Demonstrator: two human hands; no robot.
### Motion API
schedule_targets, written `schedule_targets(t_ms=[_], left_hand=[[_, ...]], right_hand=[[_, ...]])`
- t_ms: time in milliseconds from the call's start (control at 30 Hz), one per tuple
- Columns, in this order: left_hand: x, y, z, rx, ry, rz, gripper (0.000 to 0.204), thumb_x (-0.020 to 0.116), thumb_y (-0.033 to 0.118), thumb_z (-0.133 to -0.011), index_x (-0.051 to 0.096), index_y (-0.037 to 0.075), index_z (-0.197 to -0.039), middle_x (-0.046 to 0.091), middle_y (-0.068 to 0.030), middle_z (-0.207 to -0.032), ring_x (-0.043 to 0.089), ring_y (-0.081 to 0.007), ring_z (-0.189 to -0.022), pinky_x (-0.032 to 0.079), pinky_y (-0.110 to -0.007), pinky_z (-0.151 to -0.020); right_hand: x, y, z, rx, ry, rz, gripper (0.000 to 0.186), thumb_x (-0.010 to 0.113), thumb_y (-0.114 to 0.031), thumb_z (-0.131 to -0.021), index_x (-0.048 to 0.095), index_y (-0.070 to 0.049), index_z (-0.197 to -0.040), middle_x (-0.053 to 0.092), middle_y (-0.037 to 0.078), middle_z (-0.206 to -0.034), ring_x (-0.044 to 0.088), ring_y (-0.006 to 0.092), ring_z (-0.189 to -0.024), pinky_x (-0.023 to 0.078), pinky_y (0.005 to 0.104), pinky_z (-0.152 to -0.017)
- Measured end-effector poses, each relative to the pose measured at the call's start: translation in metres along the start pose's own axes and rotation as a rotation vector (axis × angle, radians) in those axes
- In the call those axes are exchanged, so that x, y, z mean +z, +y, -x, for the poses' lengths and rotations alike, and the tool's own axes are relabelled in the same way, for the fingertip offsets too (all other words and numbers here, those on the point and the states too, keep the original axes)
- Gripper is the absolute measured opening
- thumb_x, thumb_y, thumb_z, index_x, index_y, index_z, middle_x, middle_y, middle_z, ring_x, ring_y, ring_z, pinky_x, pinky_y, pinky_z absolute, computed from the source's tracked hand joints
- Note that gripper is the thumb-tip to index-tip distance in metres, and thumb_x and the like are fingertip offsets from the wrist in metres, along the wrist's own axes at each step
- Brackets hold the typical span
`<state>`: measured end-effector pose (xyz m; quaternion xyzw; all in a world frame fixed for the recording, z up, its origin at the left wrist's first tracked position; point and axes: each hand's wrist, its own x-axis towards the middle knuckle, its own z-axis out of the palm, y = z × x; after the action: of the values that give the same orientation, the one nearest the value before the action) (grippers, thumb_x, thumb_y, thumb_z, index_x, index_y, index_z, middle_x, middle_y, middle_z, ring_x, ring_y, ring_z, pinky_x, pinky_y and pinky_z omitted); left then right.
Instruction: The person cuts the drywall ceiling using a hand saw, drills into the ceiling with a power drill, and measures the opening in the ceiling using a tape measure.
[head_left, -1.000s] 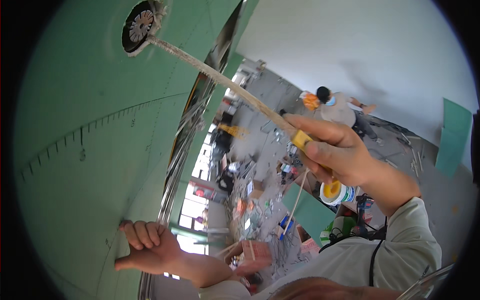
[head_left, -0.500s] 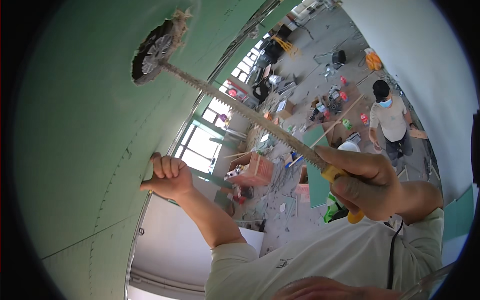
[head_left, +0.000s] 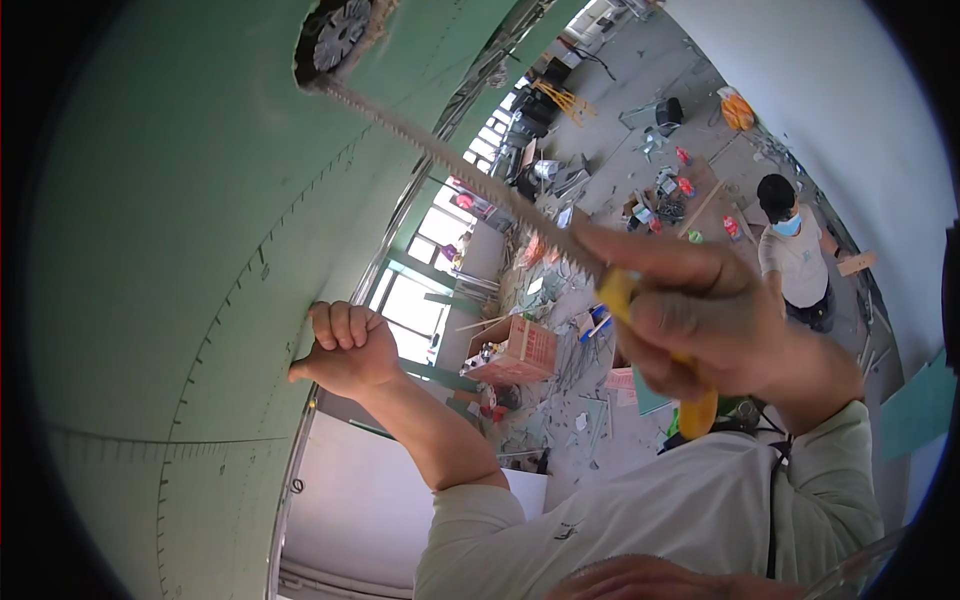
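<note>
Green board | right hand closed on yellow-handled saw, tip in round hole well above grip | left hand fisted against board | risk: blade may bind, bend or jump out.

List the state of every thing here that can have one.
Saw: gripped by its yellow handle, tip in the round hole.
Round hole: cut open.
Green board: held at its edge.
Left hand: clenched on the board edge.
Right hand: closed around the saw handle.
</note>
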<state>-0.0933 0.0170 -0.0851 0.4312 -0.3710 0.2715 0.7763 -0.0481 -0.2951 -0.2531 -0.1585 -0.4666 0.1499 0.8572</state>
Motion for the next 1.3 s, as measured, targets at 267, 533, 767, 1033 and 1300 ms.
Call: schedule_targets(t_ms=[267,533,767,1033,1300], left_hand=[[0.025,-0.021,0.012,0.311,0.126,-0.324,0.086,0.02,0.094,-0.066,0.043,0.011,-0.069,0.032,0.0038,-0.059,0.02,-0.007,-0.046,0.018,-0.023,-0.039],[0.065,-0.026,0.022,0.208,0.044,-0.514,0.089,0.026,0.093,-0.065,0.051,0.009,-0.077,0.032,0.0048,-0.058,0.02,-0.0048,-0.044,0.013,-0.02,-0.036],[0.075,-0.046,0.019,0.273,0.187,-0.565,0.087,0.026,0.093,-0.065,0.051,0.011,-0.077,0.033,0.005,-0.057,0.02,-0.0045,-0.043,0.013,-0.02,-0.036],[0.096,-0.048,0.022,0.363,0.317,-0.581,0.088,0.019,0.093,-0.066,0.051,0.012,-0.076,0.032,0.0052,-0.054,0.019,-0.0047,-0.042,0.013,-0.02,-0.035],[0.097,-0.045,0.017,0.316,0.294,-0.598,0.088,0.015,0.093,-0.066,0.049,0.012,-0.074,0.032,0.0051,-0.054,0.018,-0.0046,-0.042,0.011,-0.02,-0.035]], right_hand=[[0.024,0.0,0.005,0.075,0.12,0.049,0.048,0.052,-0.002,-0.096,0.045,-0.008,-0.143,0.053,0.005,-0.061,0.036,0.0092,-0.042,0.029,0.02,-0.033],[0.011,-0.029,-0.017,0.144,0.037,0.023,0.046,0.053,-0.005,-0.096,0.047,-0.009,-0.141,0.052,0.004,-0.058,0.036,0.0086,-0.039,0.029,0.0205,-0.033],[0.001,-0.054,-0.056,0.211,-0.123,-0.128,0.043,0.053,-0.008,-0.098,0.048,-0.01,-0.141,0.051,0.003,-0.056,0.035,0.0083,-0.038,0.028,0.0209,-0.033],[-0.005,-0.045,-0.013,0.294,-0.208,-0.231,0.041,0.052,-0.013,-0.099,0.049,-0.01,-0.14,0.053,0.003,-0.057,0.034,0.0081,-0.035,0.025,0.0211,-0.033],[0.004,-0.056,-0.038,0.233,-0.134,-0.066,0.043,0.053,-0.014,-0.098,0.048,-0.009,-0.141,0.053,0.003,-0.057,0.032,0.0068,-0.034,0.025,0.021,-0.032]])
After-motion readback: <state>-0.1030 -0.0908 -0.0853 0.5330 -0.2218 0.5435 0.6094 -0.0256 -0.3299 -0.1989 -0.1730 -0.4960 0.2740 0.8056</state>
